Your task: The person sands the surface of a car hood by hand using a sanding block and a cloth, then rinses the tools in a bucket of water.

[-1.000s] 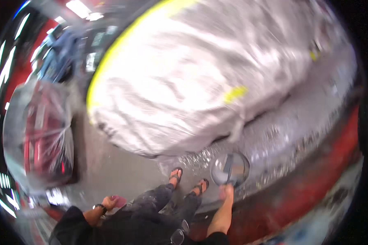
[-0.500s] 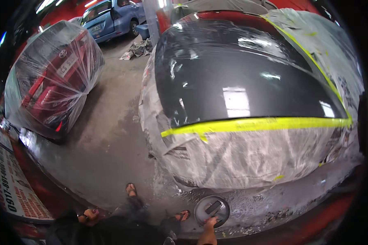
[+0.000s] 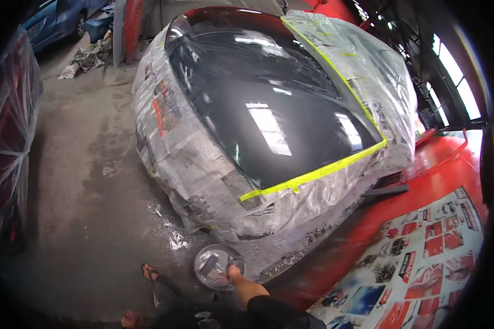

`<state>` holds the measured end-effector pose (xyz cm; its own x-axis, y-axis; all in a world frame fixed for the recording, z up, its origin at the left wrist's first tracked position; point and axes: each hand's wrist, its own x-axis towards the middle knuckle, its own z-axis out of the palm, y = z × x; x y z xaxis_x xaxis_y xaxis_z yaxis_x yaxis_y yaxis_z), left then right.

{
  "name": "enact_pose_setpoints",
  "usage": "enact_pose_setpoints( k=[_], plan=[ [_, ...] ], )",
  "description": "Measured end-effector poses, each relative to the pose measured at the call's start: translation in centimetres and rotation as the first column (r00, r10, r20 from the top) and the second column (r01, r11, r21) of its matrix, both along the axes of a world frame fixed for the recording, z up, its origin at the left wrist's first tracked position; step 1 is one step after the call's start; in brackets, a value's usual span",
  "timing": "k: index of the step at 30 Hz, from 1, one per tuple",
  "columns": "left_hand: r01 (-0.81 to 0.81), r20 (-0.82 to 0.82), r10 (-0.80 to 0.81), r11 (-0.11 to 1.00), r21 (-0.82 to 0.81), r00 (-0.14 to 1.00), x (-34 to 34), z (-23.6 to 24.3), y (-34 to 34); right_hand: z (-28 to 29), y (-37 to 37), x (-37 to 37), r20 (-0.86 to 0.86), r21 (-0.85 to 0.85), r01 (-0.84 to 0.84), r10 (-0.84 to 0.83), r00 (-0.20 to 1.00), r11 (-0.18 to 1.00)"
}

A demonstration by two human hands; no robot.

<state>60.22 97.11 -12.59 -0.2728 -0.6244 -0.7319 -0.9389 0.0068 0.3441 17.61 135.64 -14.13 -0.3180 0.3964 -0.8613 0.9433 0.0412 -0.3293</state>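
In my right hand [image 3: 234, 272], whose fingers close over the near right rim, is a round grey basin [image 3: 220, 250]. A dark oblong block [image 3: 208, 265] lies in the basin. My left hand [image 3: 130, 319] shows only in part at the lower edge, and its fingers are too small and blurred to read. Beyond the basin stands a car with a glossy dark panel [image 3: 241, 120]. Bright yellow tape [image 3: 318, 172] edges the panel, and newspaper and plastic sheeting [image 3: 184, 170] cover the body around it.
At the right is a red surface [image 3: 433, 159] with a large printed poster [image 3: 422, 257]. A plastic-wrapped red car [image 3: 8, 126] stands at the left, a blue vehicle [image 3: 55, 24] behind it. Crumpled paper [image 3: 88, 57] lies on the wet-patched concrete floor [image 3: 88, 219].
My view has turned to the right, bringing in the poster and red surface. The basin stays with my right hand and now appears nearer the covered car's left corner.
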Motion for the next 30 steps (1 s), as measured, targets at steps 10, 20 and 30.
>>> enact_pose_setpoints(
  k=[10, 20, 30],
  plan=[
    [-0.463, -0.464, 0.572, 0.82, 0.335, 0.677, -3.4, 3.5, -10.4, -3.4, -28.8, 2.5, -0.039, -0.189, -0.619, 0.624, 0.78, 0.762],
    [-0.567, -0.422, 0.859, 0.509, 0.647, 0.289, -14.3, 15.0, -22.0, -4.0, -55.1, -4.1, -0.144, -0.116, -0.931, 0.921, 0.362, 0.347],
    [-0.713, -0.519, 0.79, 0.567, 0.413, 0.328, -26.4, 14.4, -22.6, -5.7, -66.3, -11.6, -0.184, 0.034, -0.993, 0.975, -0.121, -0.117]
  ],
)
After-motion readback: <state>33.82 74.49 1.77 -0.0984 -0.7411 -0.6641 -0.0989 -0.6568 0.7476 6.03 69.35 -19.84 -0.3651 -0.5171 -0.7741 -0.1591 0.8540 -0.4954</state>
